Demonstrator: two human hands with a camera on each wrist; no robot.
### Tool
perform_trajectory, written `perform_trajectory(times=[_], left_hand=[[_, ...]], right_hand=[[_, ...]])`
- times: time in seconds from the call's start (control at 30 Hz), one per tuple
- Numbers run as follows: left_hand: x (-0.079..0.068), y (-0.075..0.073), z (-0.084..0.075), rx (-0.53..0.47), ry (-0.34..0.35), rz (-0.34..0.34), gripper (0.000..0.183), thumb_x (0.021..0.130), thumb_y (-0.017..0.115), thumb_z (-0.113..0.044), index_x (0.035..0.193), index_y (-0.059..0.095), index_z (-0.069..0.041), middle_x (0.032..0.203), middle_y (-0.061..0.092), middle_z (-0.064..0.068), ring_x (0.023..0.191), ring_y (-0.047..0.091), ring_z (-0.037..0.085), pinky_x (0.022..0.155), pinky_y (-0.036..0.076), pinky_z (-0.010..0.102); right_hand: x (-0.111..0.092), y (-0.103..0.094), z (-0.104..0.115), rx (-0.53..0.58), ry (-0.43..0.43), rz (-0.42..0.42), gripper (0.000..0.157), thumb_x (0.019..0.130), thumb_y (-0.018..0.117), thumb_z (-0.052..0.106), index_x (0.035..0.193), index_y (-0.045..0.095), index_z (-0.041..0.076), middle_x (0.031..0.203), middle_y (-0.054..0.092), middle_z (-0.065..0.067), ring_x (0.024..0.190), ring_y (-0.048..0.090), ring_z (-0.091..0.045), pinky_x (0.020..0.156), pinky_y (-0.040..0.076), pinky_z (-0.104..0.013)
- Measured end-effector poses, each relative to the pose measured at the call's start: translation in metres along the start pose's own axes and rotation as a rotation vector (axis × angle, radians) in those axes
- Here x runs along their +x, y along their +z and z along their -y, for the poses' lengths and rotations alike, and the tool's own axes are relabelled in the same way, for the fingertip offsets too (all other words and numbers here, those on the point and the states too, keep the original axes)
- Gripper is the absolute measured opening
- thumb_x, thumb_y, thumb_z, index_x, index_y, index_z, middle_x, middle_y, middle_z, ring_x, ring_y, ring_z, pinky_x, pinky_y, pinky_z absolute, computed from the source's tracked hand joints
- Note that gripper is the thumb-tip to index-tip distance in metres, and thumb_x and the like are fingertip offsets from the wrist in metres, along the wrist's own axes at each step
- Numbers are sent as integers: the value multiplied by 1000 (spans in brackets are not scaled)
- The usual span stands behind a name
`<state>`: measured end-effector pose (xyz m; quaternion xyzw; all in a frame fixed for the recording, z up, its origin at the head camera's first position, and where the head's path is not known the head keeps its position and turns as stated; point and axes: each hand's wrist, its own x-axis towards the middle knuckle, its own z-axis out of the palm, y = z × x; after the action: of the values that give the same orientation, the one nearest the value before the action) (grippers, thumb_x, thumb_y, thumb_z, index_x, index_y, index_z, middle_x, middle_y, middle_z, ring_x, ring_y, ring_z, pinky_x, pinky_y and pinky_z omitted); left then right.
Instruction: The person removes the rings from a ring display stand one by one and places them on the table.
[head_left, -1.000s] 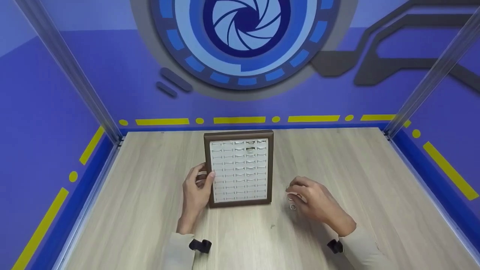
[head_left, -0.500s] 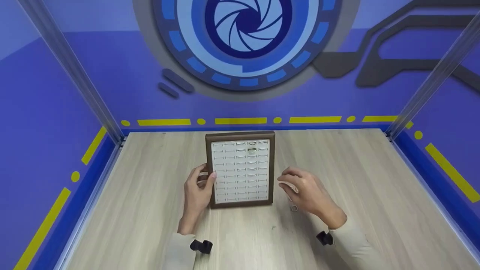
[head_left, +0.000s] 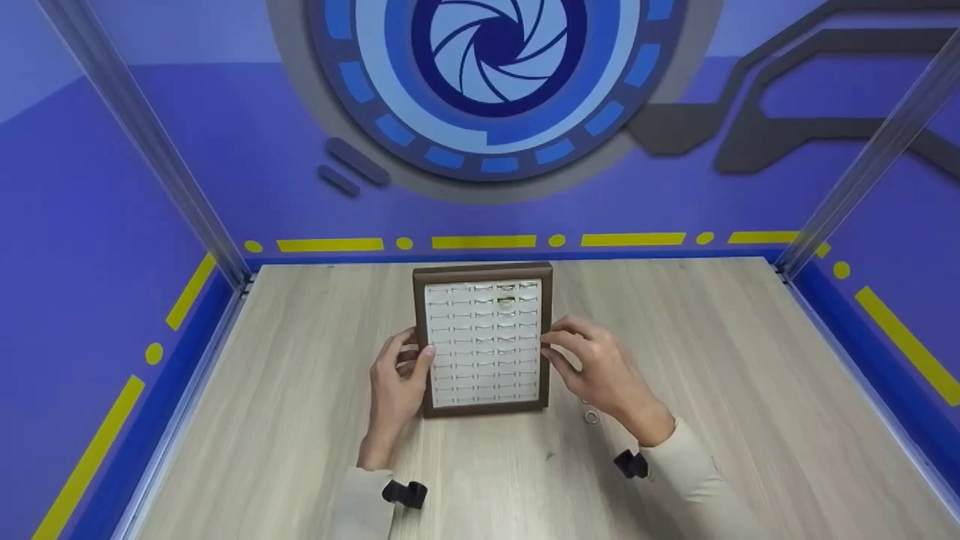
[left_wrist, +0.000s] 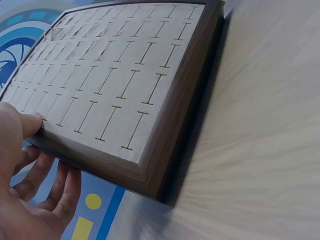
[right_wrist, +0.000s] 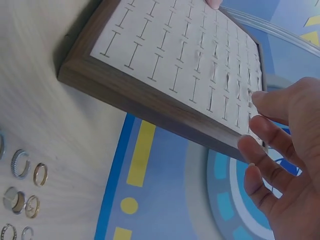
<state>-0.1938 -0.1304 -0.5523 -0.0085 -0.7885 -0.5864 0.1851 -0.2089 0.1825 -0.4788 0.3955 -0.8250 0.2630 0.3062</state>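
Note:
A brown-framed ring display board (head_left: 484, 412) stands tilted up on the table, its white pad cut with rows of slots. Several slots in its middle and right columns hold rings; a gold-toned ring (head_left: 506, 301) shows near the top. My left hand (head_left: 396, 386) grips the left edge, thumb on the front and fingers behind. At the right edge, my right hand (head_left: 596, 367) has thumb and index fingertips close together; anything between them is hidden. Loose on the table by it lie several rings, including a twisted silver ring (right_wrist: 20, 164) and a gold ring (right_wrist: 41, 175).
The wood-grain table (head_left: 315, 330) runs back to a blue printed wall (head_left: 247, 150), with metal posts at its corners. A black strap piece (head_left: 405, 493) shows at the left sleeve, and another strap piece (head_left: 631, 463) at the right.
My right hand has moved left and up from above the loose rings to the board's right edge. The left hand keeps its grip, and the board stays in place.

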Motion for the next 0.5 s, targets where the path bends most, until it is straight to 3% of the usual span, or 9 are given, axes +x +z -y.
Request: perform_trajectory(times=[0.3,0.5], left_hand=[[-1,1,0,4,-12,10,40,103,74,-18,141,65,-8,124,69,8,105,73,22,92,63,37],[0,-1,0,0,13,11,39,104,72,-19,141,65,-7,125,69,10,105,73,23,90,63,36]], right_hand=[[15,8,1,-35,29,-16,18,87,86,-2,102,79,5,100,70,-5,88,70,-19,76,62,-34],[26,15,0,-6,15,-53,16,88,84,-3,101,79,4,98,70,-6,82,69,-17,73,60,-28]])
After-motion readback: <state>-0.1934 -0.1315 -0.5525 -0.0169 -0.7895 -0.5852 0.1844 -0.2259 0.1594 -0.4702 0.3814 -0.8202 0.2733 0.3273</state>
